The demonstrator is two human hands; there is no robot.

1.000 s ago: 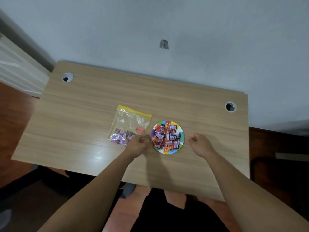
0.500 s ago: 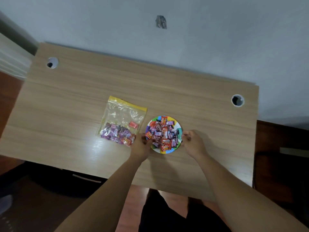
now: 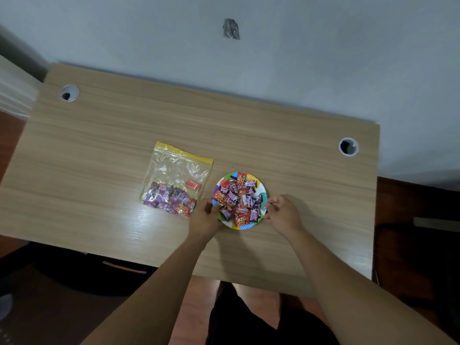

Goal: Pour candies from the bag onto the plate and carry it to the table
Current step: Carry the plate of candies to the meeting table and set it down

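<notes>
The plate of candies sits on the wooden surface, with the left hand gripping its left rim and the right hand pinching its right rim. Just to the left lies the bag (clear, yellow-topped), flat and holding a few candies.

I see my left hand and right hand hemming the plate on both sides. Just left of my left fingers lies the candy bag, blocking that way. Beyond my fingertips and right of my right fingers the desk lies bare up to the wall.
</notes>
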